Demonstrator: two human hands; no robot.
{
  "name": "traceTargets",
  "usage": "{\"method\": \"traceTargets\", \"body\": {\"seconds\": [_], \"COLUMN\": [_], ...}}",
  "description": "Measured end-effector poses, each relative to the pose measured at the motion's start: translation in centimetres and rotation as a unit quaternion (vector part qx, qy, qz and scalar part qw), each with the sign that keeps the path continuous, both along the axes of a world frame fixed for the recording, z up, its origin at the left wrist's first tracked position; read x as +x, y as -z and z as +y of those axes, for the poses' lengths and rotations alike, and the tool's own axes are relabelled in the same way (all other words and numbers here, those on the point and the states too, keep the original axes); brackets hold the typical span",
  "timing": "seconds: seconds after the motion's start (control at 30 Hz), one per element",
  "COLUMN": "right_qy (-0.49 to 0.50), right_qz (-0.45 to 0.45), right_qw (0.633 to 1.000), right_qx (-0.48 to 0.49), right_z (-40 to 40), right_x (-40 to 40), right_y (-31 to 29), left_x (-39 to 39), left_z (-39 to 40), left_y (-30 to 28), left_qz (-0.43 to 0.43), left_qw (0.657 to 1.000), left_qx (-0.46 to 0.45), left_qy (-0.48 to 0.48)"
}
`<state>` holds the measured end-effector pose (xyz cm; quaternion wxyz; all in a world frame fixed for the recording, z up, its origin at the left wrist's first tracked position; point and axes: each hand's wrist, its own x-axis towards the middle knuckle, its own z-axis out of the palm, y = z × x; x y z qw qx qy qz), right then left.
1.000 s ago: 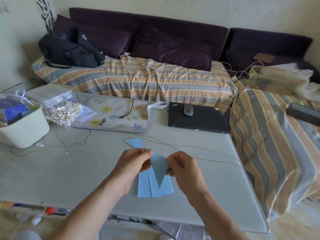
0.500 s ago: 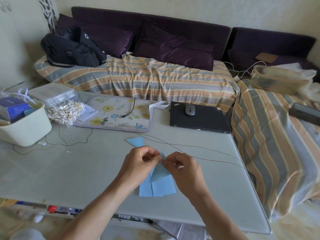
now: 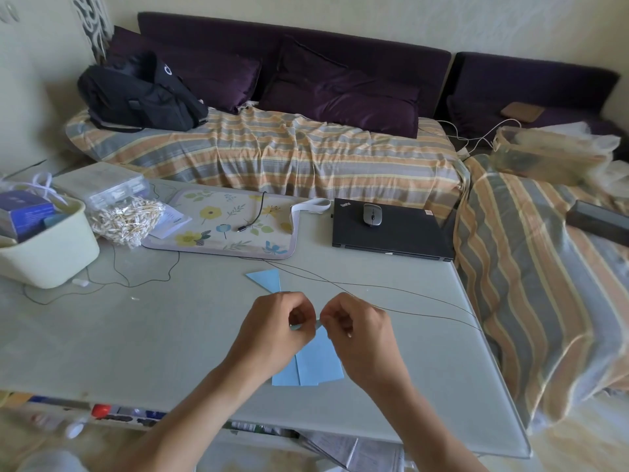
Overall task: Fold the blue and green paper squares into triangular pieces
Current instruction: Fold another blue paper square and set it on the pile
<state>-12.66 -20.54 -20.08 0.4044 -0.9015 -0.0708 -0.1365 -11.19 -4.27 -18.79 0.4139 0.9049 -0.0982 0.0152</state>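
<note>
Presently, two hands are seen over the near middle of the counter [image 3: 136,335]. The left hand [image 3: 272,330] and right hand [image 3: 360,330] are both curled, fingertips meeting, and a small blue paper piece [image 3: 315,324] is pinched between them; most of it is hidden, so its shape and direction cannot be told. Two flat blue sheets [image 3: 316,364] are counted on the counter directly beneath the hands, overlapped, with their long axis running away from the person. One folded blue triangle [image 3: 265,279] lies just beyond the hands, its narrow tip pointed toward them. No green paper can be made out. One pale tub [image 3: 51,253] stands at the left edge; a dark blue box [image 3: 23,212] is held in it. One clear bag of small pale sticks [image 3: 126,218] rests beside the tub. One closed laptop [image 3: 391,236] carries one mouse [image 3: 372,214].
</note>
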Motion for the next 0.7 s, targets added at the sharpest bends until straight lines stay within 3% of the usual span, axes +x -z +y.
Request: {"method": "traceTargets", "body": {"seconds": [0.3,0.7], "right_qy": [-0.046,-0.005], "right_qz": [-0.054,-0.041], "right_qw": [0.987,0.993], "right_qx": [-0.147,-0.108], "right_z": [-0.05,-0.12], "right_x": [-0.14,0.17], "right_y": [1.03,0.79], "left_x": [-0.06,0.13], "left_z": [-0.18,0.15], "left_y": [0.11,-0.33], "left_qz": [-0.045,-0.054], "left_qw": [0.995,0.993], "left_qx": [0.08,0.095], "left_qy": [0.031,-0.033]}}
